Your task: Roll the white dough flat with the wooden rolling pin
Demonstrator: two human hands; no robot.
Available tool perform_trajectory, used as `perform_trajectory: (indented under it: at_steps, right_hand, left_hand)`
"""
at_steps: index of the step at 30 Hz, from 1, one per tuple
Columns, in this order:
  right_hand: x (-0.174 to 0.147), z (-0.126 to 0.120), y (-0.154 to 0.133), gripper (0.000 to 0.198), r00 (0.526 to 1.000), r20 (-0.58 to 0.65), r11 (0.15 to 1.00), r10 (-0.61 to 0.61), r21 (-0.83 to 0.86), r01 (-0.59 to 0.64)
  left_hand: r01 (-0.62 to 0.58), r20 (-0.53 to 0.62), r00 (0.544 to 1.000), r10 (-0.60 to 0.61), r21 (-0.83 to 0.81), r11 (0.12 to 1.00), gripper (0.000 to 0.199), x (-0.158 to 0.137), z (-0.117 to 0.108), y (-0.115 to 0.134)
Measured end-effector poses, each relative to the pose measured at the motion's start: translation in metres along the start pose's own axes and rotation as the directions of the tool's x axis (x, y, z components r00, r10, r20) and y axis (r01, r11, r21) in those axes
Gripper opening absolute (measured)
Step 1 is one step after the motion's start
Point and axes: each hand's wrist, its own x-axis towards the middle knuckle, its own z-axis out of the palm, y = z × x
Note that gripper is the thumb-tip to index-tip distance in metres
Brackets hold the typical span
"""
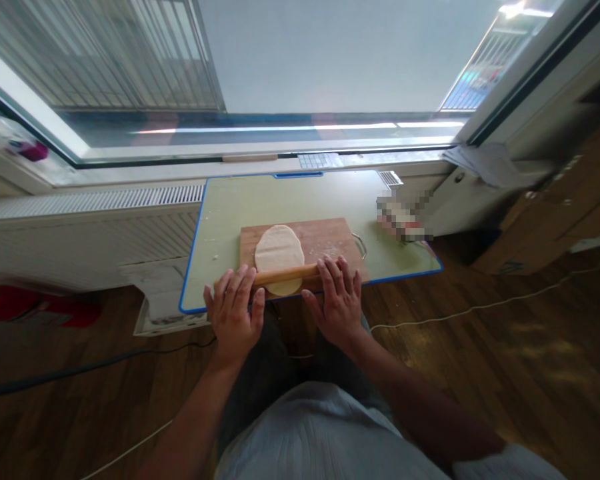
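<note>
A wooden rolling pin point(287, 274) lies crosswise over a flat, roughly oval sheet of dough point(279, 247), whose near edge shows below the pin. Over the pin's left end, my left hand point(234, 310) is closed, fingers laid across it and thumb apart. My right hand point(337, 300) holds the right end the same way. Both pin ends are hidden under the hands. The dough rests on the left half of a wooden cutting board point(325, 233), with flour dusted on the right half. A metal handle point(360, 245) sticks out from the board's right side.
Beneath the board is a pale green, blue-edged tabletop point(220, 207); a pixelated object point(404, 217) sits at its right. Behind it are a radiator point(105, 207) and a window. A cardboard box point(545, 207) stands right, a red object point(30, 307) left. Cables cross the wooden floor.
</note>
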Motion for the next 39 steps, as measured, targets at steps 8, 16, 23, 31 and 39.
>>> perform_trajectory:
  at_steps: [8, 16, 23, 31, 39]
  right_hand:
    - [0.028, 0.001, -0.002, 0.064, 0.999, 0.024, 0.999, 0.027, 0.019, -0.028]
    - [0.059, 0.006, -0.002, 0.066, 0.992, 0.114, 0.998, 0.063, -0.002, -0.064]
    - [0.089, 0.006, -0.001, 0.066, 0.977, 0.192, 0.996, 0.091, -0.021, -0.088]
    - [0.122, 0.008, 0.0, 0.056, 0.97, 0.231, 0.997, 0.074, -0.027, -0.069]
    - [0.149, -0.016, -0.005, 0.055, 0.927, 0.371, 0.991, -0.052, -0.099, 0.096]
  left_hand:
    - [0.098, 0.096, 0.99, -0.099, 0.016, 0.995, 0.049, 0.027, 0.0, 0.004]
    - [0.161, 0.233, 0.958, -0.17, 0.058, 0.985, 0.057, 0.064, -0.002, 0.008]
    - [0.192, 0.328, 0.917, -0.226, 0.135, 0.972, 0.055, 0.093, 0.002, 0.008]
    - [0.182, 0.329, 0.913, -0.243, 0.205, 0.962, 0.054, 0.12, 0.016, 0.005]
    - [0.241, 0.437, 0.84, -0.322, 0.231, 0.942, 0.055, 0.147, 0.028, -0.006]
